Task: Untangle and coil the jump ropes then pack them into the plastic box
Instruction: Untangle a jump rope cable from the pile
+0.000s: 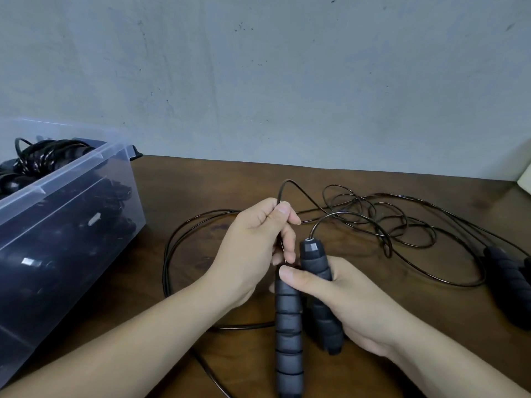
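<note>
Two foam handles (288, 326) gripped together in right hand (344, 305). Black cord (288, 181) pinched by left hand (253, 242) just above them.

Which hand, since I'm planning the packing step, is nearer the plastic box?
Left. The left hand pinches the rope cord just right of the plastic box; the right hand, gripping the foam handles, sits farther right.

On the brown wooden counter (207, 182) we see a clear plastic box (66, 225), tangled black rope (370, 218) and dark foam handles (505, 285).
</note>
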Tool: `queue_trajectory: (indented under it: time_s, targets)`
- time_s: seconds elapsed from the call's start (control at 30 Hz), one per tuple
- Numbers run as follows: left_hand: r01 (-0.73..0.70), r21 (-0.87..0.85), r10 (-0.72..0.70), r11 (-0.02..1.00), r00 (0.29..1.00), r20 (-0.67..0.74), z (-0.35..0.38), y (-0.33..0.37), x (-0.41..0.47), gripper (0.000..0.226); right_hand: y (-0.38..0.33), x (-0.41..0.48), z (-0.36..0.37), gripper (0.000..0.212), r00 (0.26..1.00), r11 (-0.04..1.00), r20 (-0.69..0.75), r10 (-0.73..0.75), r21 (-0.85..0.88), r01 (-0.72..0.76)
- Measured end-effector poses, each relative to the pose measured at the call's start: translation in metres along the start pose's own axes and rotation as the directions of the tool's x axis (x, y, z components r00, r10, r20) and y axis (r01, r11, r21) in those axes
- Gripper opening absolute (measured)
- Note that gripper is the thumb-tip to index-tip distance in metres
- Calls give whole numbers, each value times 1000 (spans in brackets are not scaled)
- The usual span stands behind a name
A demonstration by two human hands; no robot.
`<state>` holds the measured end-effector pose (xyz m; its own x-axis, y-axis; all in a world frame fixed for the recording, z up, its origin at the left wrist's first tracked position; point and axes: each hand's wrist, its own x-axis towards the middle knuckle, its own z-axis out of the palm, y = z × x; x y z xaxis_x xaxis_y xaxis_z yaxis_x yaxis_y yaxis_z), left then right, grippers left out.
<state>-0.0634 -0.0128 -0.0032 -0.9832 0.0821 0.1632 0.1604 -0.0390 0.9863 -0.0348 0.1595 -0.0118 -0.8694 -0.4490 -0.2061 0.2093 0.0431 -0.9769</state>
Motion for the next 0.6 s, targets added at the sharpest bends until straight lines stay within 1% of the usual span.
queue_trajectory:
  time_s: [0.1,0.17,0.27,0.3,0.37,0.4,0.43,0.47,0.53,0.57,0.6]
  targets:
    - [7,8,-7,1000,1000,-2,1,0,-2,31,1,0,3,35,999,991,29,31,129,-35]
    - [-6,27,5,1000,999,32,-1,2,-2,26,-2,0,0,33,998,989,35,43,143,-48]
    - [-29,173,20,984,998,55,-4,1,-3,20,-6,0,-9,31,999,984,2,34,177,-34]
    - [-51,248,45,967,998,32,-4,0,-4,27,-8,0,-12,32,999,977,-19,30,211,-25]
    - [-142,416,156,898,988,0,-4,1,-9,55,-11,1,-17,31,998,955,-47,29,297,-14]
    - [-206,482,221,852,975,27,-3,4,-13,65,-11,2,-19,29,998,939,-59,36,343,-14]
    - [-278,532,266,800,959,101,-1,8,-16,69,-11,2,-21,28,997,925,-70,44,380,-14]
    - [-348,560,282,752,937,204,1,12,-19,71,-11,3,-23,27,997,904,-64,43,427,-12]
    - [-445,590,231,674,885,404,4,15,-22,79,-11,3,-25,27,997,863,-49,51,506,-19]
    - [-470,597,197,651,863,465,5,16,-24,88,-10,3,-28,30,996,857,-59,69,515,-28]
    - [-477,592,165,650,849,502,4,17,-23,97,-12,2,-29,35,995,860,-56,79,508,-39]
